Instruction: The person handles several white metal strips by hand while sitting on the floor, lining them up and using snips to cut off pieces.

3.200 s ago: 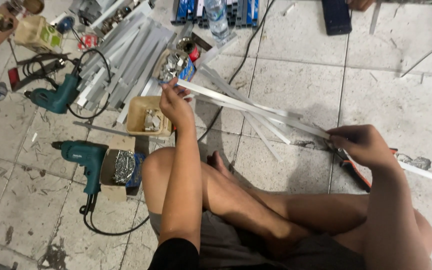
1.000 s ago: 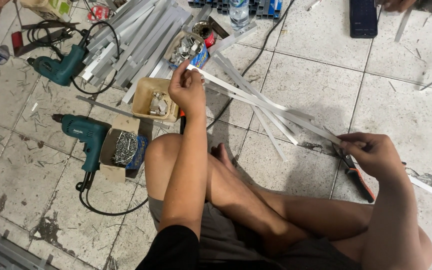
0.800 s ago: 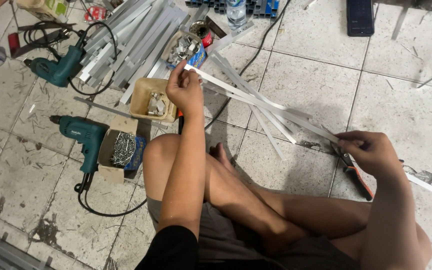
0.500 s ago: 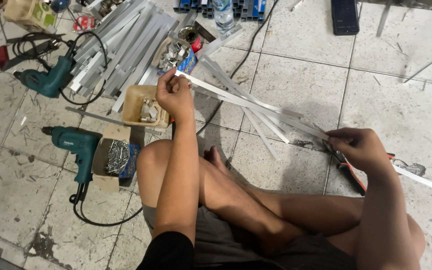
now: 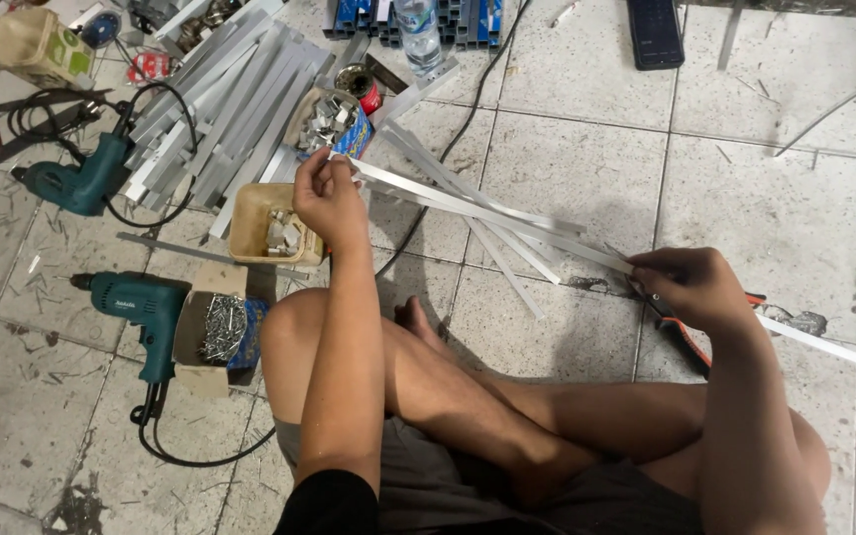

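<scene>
I sit cross-legged on a tiled floor. My left hand (image 5: 324, 193) is raised and pinches the near end of a long thin aluminium strip (image 5: 492, 213). The strip runs right across my legs to my right hand (image 5: 691, 287), which is closed around it together with an orange-handled tool (image 5: 691, 342). Past that hand the strip carries on toward the right edge. Under it lie several more loose strips (image 5: 507, 267) on the tiles.
A tan tray of small metal brackets (image 5: 269, 228) sits by my left hand. Two teal power drills (image 5: 141, 307) (image 5: 76, 183), a cardboard box of screws (image 5: 215, 327), a pile of cut aluminium profiles (image 5: 225, 104), a water bottle (image 5: 418, 30) and a black cable (image 5: 448, 149) lie around.
My left hand has kept its hold on the strip's end and shifted slightly, still near the bracket tray. My right hand stays closed on the strip and tool. The camera view has drifted.
</scene>
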